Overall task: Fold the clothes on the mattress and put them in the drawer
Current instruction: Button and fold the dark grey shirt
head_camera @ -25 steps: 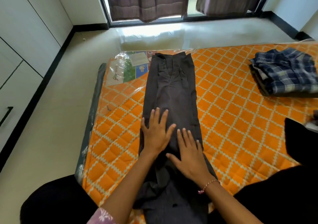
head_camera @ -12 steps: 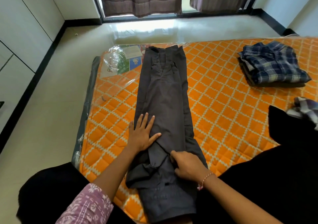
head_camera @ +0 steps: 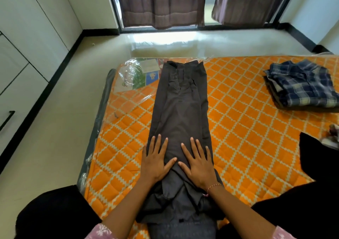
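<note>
A dark grey garment [head_camera: 180, 114] lies folded into a long narrow strip down the orange quilted mattress [head_camera: 244, 128]. My left hand [head_camera: 156, 162] rests flat on its near left part, fingers spread. My right hand [head_camera: 199, 162] lies flat beside it on the near right part, fingers spread too. Neither hand grips the cloth. The near end of the garment is bunched below my wrists. A folded stack topped by a blue plaid shirt [head_camera: 304, 86] sits at the mattress's far right.
White cabinet drawers [head_camera: 16, 84] with a black handle line the left wall. A clear plastic wrap with a printed label [head_camera: 139, 73] covers the mattress's far left corner. Another dark cloth [head_camera: 317, 154] and a crumpled piece lie at the right edge. Curtains hang at the window.
My right hand was closed on the cloth near its bunched end; it now lies flat and open. Both hands have slid up the garment, side by side.
</note>
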